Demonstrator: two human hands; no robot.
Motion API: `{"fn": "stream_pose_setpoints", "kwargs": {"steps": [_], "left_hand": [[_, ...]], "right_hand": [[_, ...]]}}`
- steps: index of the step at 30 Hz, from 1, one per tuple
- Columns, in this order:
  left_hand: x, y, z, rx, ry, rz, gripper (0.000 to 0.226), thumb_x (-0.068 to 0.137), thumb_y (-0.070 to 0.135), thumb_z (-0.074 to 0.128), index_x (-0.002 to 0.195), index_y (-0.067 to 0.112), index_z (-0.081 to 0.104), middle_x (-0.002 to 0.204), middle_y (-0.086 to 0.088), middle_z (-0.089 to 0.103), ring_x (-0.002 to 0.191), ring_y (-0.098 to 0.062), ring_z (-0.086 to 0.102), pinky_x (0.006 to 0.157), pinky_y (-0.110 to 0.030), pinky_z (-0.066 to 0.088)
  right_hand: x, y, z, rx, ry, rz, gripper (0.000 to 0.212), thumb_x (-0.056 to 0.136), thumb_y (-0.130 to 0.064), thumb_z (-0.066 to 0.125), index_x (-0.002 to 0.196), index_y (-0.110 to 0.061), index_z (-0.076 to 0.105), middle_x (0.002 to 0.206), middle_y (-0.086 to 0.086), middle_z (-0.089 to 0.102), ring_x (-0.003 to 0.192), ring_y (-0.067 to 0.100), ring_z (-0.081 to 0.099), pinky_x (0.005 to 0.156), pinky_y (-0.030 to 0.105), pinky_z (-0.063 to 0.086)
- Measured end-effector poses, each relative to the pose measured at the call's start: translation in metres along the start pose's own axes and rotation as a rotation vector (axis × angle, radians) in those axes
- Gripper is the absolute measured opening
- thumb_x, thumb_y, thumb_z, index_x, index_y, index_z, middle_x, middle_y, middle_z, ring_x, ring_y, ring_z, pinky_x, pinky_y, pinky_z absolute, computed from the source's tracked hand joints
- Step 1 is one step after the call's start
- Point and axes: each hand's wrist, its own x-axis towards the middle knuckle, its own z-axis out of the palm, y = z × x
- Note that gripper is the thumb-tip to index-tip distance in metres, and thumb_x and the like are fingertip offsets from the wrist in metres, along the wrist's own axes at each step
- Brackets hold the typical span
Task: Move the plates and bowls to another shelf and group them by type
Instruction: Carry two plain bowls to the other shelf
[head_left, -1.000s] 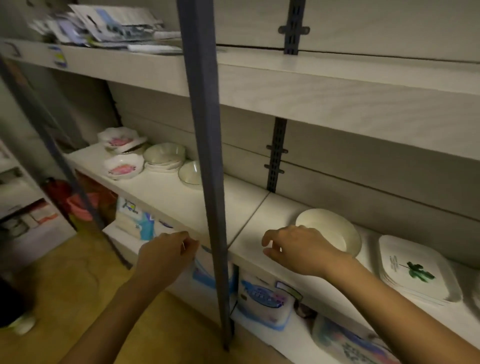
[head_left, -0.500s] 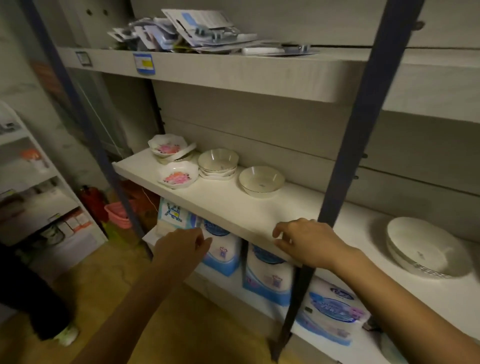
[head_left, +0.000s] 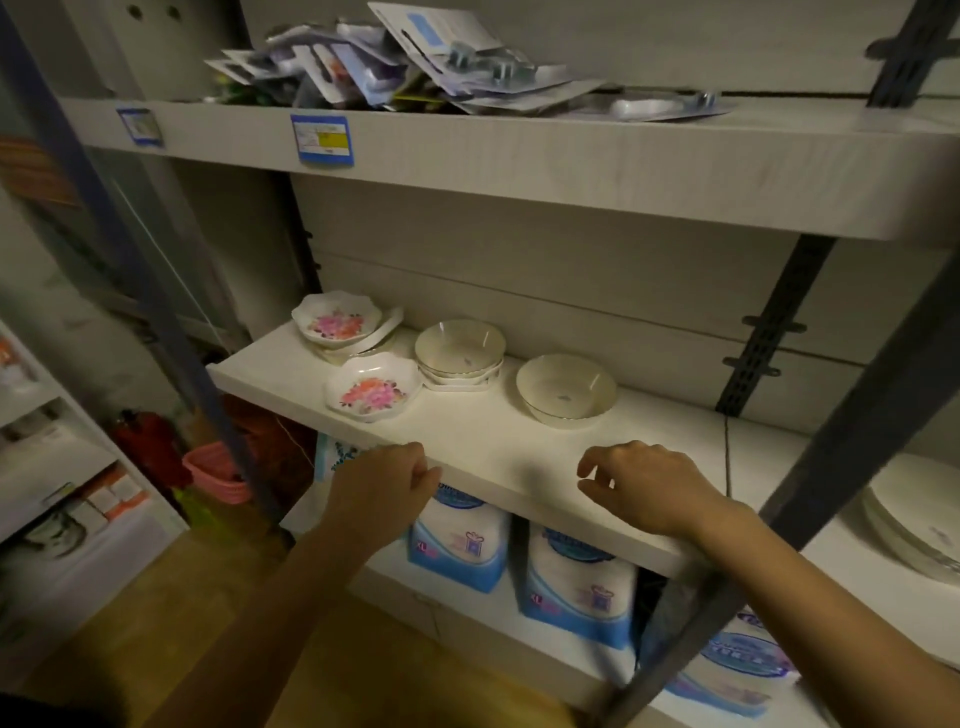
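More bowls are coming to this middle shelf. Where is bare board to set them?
Bare: the middle shelf along its front edge, and right of the lone cream bowl up to the dark post. Crowded: the back-left corner, with the front floral dish, rear floral dish and stacked cream bowls.
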Motion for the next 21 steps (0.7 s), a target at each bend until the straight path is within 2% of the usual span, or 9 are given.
{"fn": "stream_pose_setpoints", "kwargs": {"steps": [3, 9, 11, 15, 17, 19, 21], "left_hand": [[0.033, -0.017, 0.004, 0.051, -0.001, 0.017, 0.024, 0.091, 0.04, 0.045, 0.078, 0.02, 0.046, 0.075, 0.005, 0.053, 0.076, -0.01, 0.054, 0.069, -0.02, 0.041], [0.096, -0.044, 0.012, 0.091, -0.007, 0.051, 0.029, 0.092, 0.04, 0.044, 0.085, 0.017, 0.058, 0.074, 0.004, 0.051, 0.072, -0.011, 0.05, 0.068, -0.02, 0.038], [0.113, -0.055, 0.012, 0.095, -0.022, 0.05, 0.03, 0.092, 0.039, 0.044, 0.087, 0.014, 0.06, 0.075, 0.003, 0.051, 0.072, -0.012, 0.049, 0.065, -0.021, 0.035], [0.141, -0.074, 0.015, 0.092, -0.09, 0.046, 0.026, 0.092, 0.037, 0.043, 0.079, 0.018, 0.055, 0.075, 0.002, 0.055, 0.071, -0.013, 0.05, 0.056, -0.02, 0.029], [0.153, -0.08, 0.018, 0.081, -0.119, 0.042, 0.025, 0.093, 0.037, 0.042, 0.078, 0.02, 0.051, 0.075, 0.003, 0.055, 0.071, -0.013, 0.05, 0.061, -0.021, 0.032], [0.165, -0.086, 0.022, 0.056, -0.139, 0.035, 0.024, 0.093, 0.036, 0.042, 0.083, 0.019, 0.055, 0.077, 0.004, 0.055, 0.072, -0.013, 0.049, 0.065, -0.023, 0.033], [0.176, -0.092, 0.026, 0.019, -0.144, 0.019, 0.026, 0.093, 0.034, 0.043, 0.091, 0.016, 0.06, 0.077, 0.003, 0.057, 0.071, -0.014, 0.05, 0.06, -0.024, 0.033]], "right_hand": [[0.029, 0.003, 0.004, -0.001, 0.015, 0.074, 0.033, 0.095, -0.045, 0.039, 0.121, -0.031, 0.053, 0.121, -0.005, 0.063, 0.105, 0.017, 0.059, 0.084, 0.03, 0.047], [0.08, 0.016, 0.013, 0.09, 0.026, 0.257, 0.034, 0.096, -0.044, 0.038, 0.12, -0.027, 0.055, 0.12, -0.002, 0.064, 0.104, 0.019, 0.06, 0.079, 0.028, 0.046], [0.092, 0.019, 0.02, 0.16, 0.029, 0.348, 0.037, 0.095, -0.046, 0.037, 0.124, -0.026, 0.052, 0.122, 0.0, 0.063, 0.106, 0.022, 0.06, 0.084, 0.032, 0.049], [0.105, 0.016, 0.031, 0.26, 0.03, 0.504, 0.041, 0.095, -0.046, 0.038, 0.128, -0.023, 0.048, 0.124, 0.003, 0.061, 0.108, 0.025, 0.059, 0.086, 0.036, 0.048], [0.111, 0.015, 0.038, 0.294, 0.029, 0.57, 0.043, 0.095, -0.046, 0.037, 0.129, -0.022, 0.048, 0.124, 0.004, 0.061, 0.108, 0.026, 0.059, 0.087, 0.036, 0.047], [0.12, 0.017, 0.049, 0.347, 0.045, 0.652, 0.046, 0.094, -0.049, 0.036, 0.128, -0.021, 0.048, 0.118, 0.006, 0.064, 0.104, 0.026, 0.062, 0.088, 0.037, 0.049], [0.133, 0.022, 0.061, 0.426, 0.081, 0.758, 0.052, 0.093, -0.053, 0.034, 0.126, -0.015, 0.047, 0.111, 0.009, 0.067, 0.099, 0.027, 0.064, 0.088, 0.039, 0.051]]}}
